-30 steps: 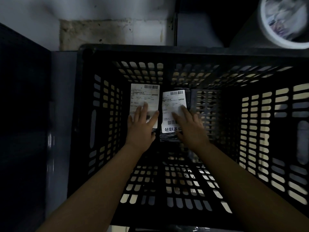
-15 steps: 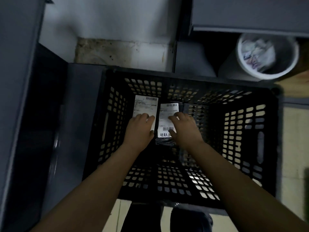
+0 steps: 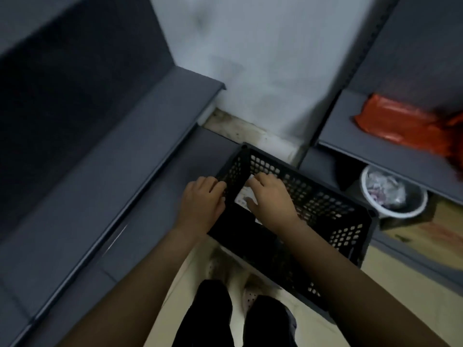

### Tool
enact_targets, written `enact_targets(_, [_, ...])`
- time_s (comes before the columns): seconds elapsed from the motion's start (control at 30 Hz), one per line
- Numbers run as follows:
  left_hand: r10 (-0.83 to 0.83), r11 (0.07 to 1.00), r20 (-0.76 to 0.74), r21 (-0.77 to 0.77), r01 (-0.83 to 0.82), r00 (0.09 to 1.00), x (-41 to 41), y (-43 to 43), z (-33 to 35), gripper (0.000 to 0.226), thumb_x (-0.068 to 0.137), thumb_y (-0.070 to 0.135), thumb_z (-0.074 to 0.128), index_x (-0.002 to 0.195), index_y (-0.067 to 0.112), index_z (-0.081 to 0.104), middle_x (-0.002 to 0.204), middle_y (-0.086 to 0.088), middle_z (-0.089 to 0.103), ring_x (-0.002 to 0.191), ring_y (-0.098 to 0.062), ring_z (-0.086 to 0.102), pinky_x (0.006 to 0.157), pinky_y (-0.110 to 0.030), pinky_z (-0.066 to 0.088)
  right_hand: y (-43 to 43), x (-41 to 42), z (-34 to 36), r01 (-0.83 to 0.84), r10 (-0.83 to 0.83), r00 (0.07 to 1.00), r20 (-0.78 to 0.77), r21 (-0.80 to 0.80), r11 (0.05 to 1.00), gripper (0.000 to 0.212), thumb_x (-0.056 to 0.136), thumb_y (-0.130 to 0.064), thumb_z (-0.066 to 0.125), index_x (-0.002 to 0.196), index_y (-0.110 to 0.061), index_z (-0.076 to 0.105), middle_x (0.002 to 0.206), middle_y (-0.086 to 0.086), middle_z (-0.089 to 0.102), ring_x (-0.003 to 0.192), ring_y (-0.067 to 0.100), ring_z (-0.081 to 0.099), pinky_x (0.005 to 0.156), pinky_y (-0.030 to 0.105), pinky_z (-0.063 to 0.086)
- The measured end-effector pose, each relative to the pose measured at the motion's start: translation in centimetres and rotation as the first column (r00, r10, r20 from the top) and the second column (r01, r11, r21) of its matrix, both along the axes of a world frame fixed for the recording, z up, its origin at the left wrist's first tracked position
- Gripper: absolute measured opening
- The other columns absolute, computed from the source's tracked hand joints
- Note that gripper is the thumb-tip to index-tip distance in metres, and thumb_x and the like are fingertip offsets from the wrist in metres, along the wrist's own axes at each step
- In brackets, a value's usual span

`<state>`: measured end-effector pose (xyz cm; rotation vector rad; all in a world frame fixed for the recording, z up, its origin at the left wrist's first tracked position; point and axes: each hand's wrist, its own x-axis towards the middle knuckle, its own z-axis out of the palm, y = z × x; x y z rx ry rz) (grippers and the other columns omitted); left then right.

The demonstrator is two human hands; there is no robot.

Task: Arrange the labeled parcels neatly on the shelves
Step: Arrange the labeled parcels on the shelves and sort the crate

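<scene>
Grey steel runs down our left side: the left shelf [image 3: 105,171], its long boards bare where we can see them. Next comes our left hand [image 3: 200,205], fingers curled at the near-left wall of the black crate [image 3: 325,211]. The blur and the dark plastic stop us from telling whether it grips a parcel, hooks the crate wall or holds nothing. Just right of it, the labelled parcel [image 3: 243,196] shows as a slip of white label, lifted towards the crate's rim. Our right hand [image 3: 271,200] grasps it, fingers curled over the top edge and thumb under the label. Half a second ago both hands lay low in the crate on two white labels side by side, and we looked straight down into it. Now the hands are up at the rim, only one label shows, and the view takes in shelving on both sides. We judge that picking is over and carrying has begun, so the next need is a place to put the parcel. Further right, the right shelf [image 3: 375,151] already carries an orange parcel [image 3: 400,121], and a white bin [image 3: 375,211] of crumpled paper stands below it. The second label is out of sight, so whether that parcel came up too we cannot say.
</scene>
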<state>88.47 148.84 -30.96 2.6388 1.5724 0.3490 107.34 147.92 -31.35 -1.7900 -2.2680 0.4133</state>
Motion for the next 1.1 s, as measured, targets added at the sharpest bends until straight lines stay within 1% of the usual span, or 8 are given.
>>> enact_targets(0.07, [0.094,0.994,-0.014,0.062,-0.093,0.995,-2.9,-2.2,2.7,0.023,0.077,0.019,0.070,0.099,0.011,0.065,0.091,-0.007,0.061,0.080,-0.029,0.058,0.066,-0.037,0.043,-0.6,-2.9,2.6,-0.093,0.094,0.995,-0.021,0.053,0.994,0.029,0.087,-0.023,0.065,0.113,-0.011,0.061,0.110,0.010,0.059,0.099,0.030,0.054,0.085,0.041,0.043])
enact_targets(0.17, [0.254,0.956,-0.036,0.163,-0.245,0.967,-7.8,-5.8,6.0,0.023,0.084,0.028,0.055,0.099,0.013,0.063,0.091,-0.006,0.060,0.082,-0.028,0.055,0.069,-0.038,0.038,-1.8,-8.2,5.5,-0.243,0.251,0.967,-0.045,0.144,0.959,0.025,0.078,-0.018,0.074,0.100,-0.010,0.063,0.098,0.011,0.061,0.088,0.033,0.058,0.077,0.040,0.047])
enact_targets(0.27, [0.405,0.887,-0.036,0.260,-0.383,0.914,-12.6,-10.2,8.7,0.022,0.084,0.027,0.057,0.099,0.013,0.064,0.089,-0.007,0.058,0.080,-0.028,0.052,0.069,-0.038,0.033,-3.3,-14.1,8.0,-0.397,0.412,0.910,-0.032,0.213,0.893,0.027,0.075,-0.016,0.077,0.098,-0.008,0.065,0.095,0.013,0.062,0.086,0.033,0.060,0.075,0.041,0.050])
enact_targets(0.37, [0.551,0.805,-0.030,0.281,-0.522,0.834,-17.6,-15.5,10.7,0.023,0.085,0.027,0.054,0.099,0.013,0.065,0.091,-0.008,0.060,0.083,-0.031,0.055,0.070,-0.040,0.037,-5.6,-20.1,10.2,-0.542,0.567,0.823,-0.020,0.270,0.796,0.026,0.077,-0.017,0.076,0.099,-0.010,0.065,0.096,0.010,0.062,0.088,0.032,0.059,0.077,0.041,0.049])
enact_targets(0.6, [0.794,0.551,0.033,0.383,-0.741,0.607,-28.2,-31.9,13.6,0.022,0.082,0.021,0.065,0.102,0.012,0.063,0.093,-0.007,0.060,0.082,-0.029,0.054,0.072,-0.039,0.039,-16.2,-35.1,13.5,-0.777,0.829,0.559,-0.005,0.346,0.526,0.023,0.079,-0.018,0.074,0.099,-0.012,0.064,0.098,0.004,0.060,0.090,0.027,0.057,0.081,0.038,0.048])
enact_targets(0.73, [0.894,0.390,0.053,0.400,-0.829,0.445,-33.5,-43.2,15.1,0.020,0.084,0.022,0.059,0.101,0.012,0.064,0.092,-0.006,0.060,0.084,-0.028,0.057,0.074,-0.036,0.040,-25.2,-43.5,14.8,-0.855,0.920,0.392,0.000,0.369,0.365,0.024,0.082,-0.018,0.072,0.104,-0.013,0.064,0.101,0.003,0.060,0.093,0.025,0.056,0.084,0.039,0.049])
enact_targets(0.9, [0.967,0.204,0.047,0.443,-0.873,0.250,-39.2,-57.4,17.1,0.020,0.084,0.019,0.062,0.101,0.009,0.064,0.091,-0.006,0.059,0.080,-0.029,0.056,0.071,-0.036,0.043,-37.3,-53.3,17.2,-0.894,0.986,0.166,0.015,0.424,0.144,0.026,0.079,-0.018,0.074,0.103,-0.013,0.065,0.098,0.003,0.061,0.091,0.026,0.058,0.081,0.040,0.052])
enact_targets(1.1, [0.998,-0.031,0.067,0.504,-0.863,0.004,-43.9,-71.6,20.3,0.024,0.081,0.016,0.073,0.103,0.008,0.067,0.094,-0.007,0.063,0.085,-0.030,0.059,0.077,-0.035,0.044,-50.9,-63.0,20.7,-0.881,0.995,-0.094,0.029,0.464,-0.097,0.025,0.086,-0.017,0.066,0.110,-0.014,0.063,0.106,0.004,0.059,0.100,0.027,0.055,0.089,0.041,0.046])
